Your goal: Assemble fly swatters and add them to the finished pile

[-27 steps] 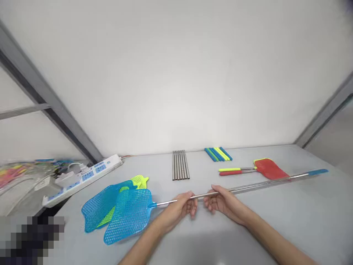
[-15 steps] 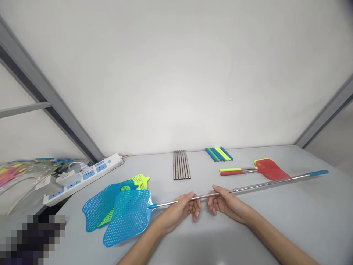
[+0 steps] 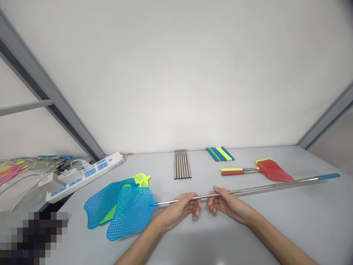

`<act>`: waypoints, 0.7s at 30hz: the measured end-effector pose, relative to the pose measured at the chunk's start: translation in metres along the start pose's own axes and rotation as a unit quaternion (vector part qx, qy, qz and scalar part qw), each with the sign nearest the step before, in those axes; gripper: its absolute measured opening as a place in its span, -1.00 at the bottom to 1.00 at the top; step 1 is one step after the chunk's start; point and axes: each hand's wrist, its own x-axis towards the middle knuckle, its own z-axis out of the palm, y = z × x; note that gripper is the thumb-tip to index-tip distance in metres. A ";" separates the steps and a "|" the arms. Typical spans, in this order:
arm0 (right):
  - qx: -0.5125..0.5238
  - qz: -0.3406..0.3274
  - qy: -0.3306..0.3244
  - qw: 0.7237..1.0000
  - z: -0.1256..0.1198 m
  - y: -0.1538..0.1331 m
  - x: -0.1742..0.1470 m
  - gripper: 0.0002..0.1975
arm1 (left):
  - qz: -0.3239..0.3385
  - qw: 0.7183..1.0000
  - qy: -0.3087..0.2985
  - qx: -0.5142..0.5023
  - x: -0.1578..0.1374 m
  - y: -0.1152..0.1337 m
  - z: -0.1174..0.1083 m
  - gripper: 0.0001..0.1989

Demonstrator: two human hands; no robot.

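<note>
A long blue fly swatter with an extended metal telescopic rod lies across both of my hands. My left hand grips the rod near the perforated blue head, thumb on top. Further right along the same rod, my right hand pinches it between thumb and fingers. The rod ends at the right in a blue handle. Under and behind the held head lie loose blue and yellow swatter heads, overlapping each other.
Several metal rods lie side by side near the wall. To their right are blue, green and yellow handle sleeves. Collapsed red and yellow fly swatters rest behind the rod. A power strip with plugs runs along the left.
The blue handle end has shifted to the right, so the rod reaches further out. Both hands keep their hold in nearly the same places. The view has moved slightly.
</note>
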 end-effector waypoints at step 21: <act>-0.018 -0.017 0.002 1.000 -0.004 0.002 -0.002 -0.46 | 0.012 1.000 0.004 0.017 -0.001 -0.003 0.004 -0.61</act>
